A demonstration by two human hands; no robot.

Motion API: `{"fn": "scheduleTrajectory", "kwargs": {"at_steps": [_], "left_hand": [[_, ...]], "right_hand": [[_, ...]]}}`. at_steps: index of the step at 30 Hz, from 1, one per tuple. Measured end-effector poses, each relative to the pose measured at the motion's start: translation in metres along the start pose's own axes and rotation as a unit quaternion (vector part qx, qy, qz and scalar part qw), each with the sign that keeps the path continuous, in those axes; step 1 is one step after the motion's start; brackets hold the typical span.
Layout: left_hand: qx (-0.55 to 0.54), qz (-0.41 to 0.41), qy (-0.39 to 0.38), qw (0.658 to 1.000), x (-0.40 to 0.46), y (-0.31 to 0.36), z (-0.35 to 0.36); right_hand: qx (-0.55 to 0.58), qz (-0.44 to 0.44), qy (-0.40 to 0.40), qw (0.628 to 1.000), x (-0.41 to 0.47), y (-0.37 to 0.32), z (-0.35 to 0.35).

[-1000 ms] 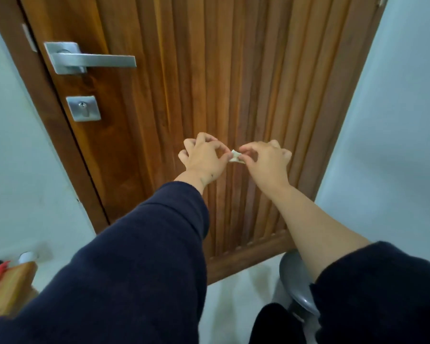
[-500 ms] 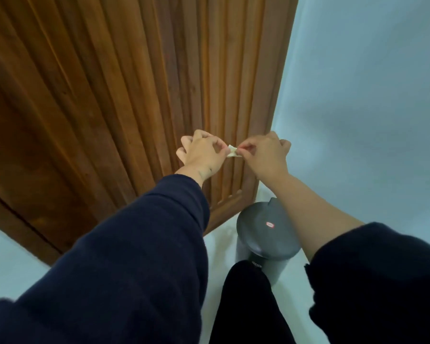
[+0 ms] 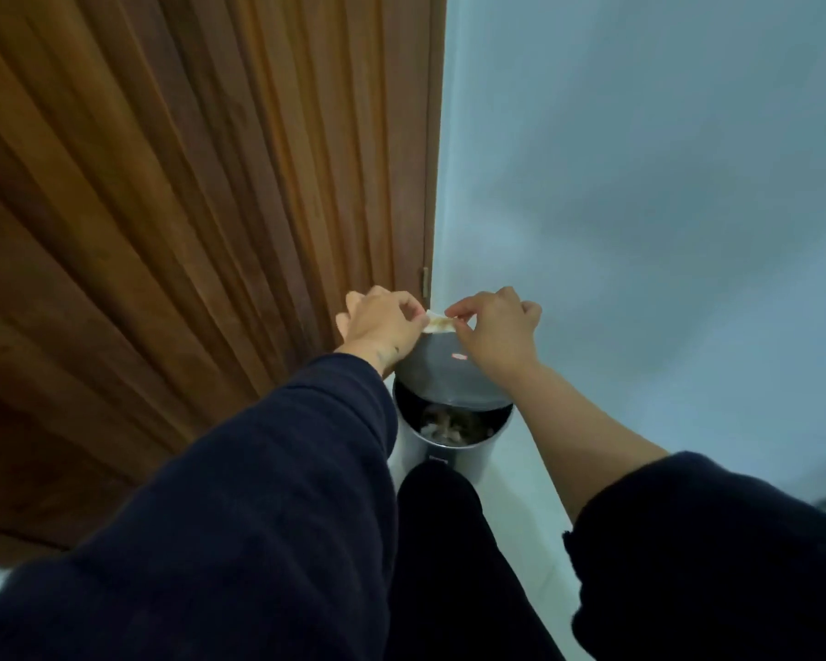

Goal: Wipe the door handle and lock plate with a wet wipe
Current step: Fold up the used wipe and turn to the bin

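Note:
A small folded wet wipe [image 3: 437, 323], white with brownish marks, is pinched between both my hands. My left hand [image 3: 382, 324] grips its left end and my right hand [image 3: 494, 333] grips its right end. Both hands hover just above a grey pedal bin [image 3: 451, 422] whose lid [image 3: 442, 374] stands raised, with crumpled waste visible inside. The ribbed wooden door [image 3: 187, 207] fills the left half of the view. The door handle and lock plate are out of sight.
A pale wall [image 3: 640, 183] takes up the right side. The bin stands on a white floor [image 3: 520, 489] in the corner by the door's hinge edge [image 3: 428, 231]. My dark trouser leg [image 3: 449, 541] is just in front of the bin.
The view has swung right and down, away from the handle and lock plate. The bin's lid, closed half a second ago, is now raised. Both hands keep their pinch on the wipe.

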State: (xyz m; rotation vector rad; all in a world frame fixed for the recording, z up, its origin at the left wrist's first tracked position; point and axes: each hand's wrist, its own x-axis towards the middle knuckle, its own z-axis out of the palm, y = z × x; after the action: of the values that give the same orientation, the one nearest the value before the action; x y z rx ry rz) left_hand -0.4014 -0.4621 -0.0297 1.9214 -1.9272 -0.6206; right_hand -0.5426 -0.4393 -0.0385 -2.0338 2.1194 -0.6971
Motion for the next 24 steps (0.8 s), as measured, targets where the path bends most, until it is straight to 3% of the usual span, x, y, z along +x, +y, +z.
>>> {"fn": "scheduleTrajectory", "kwargs": {"at_steps": [5,11,17,24], "left_hand": [[0.035,-0.019,-0.044,0.998,0.011,-0.002,0.034],[-0.025,-0.050,-0.106,0.993,0.021,0.000,0.068],[-0.031,-0.048,-0.111,0.992,0.037,0.001,0.074],[-0.029,-0.064,-0.117,0.991,0.044,-0.008,0.067]], "right_hand": [[-0.015,0.045,-0.028,0.998,-0.006,0.023,0.023],[-0.018,0.073,-0.067,0.995,-0.004,0.045,0.044],[-0.059,0.100,-0.092,0.989,0.009,0.060,0.050],[-0.014,0.117,-0.096,0.988,0.012,0.061,0.052]]}}
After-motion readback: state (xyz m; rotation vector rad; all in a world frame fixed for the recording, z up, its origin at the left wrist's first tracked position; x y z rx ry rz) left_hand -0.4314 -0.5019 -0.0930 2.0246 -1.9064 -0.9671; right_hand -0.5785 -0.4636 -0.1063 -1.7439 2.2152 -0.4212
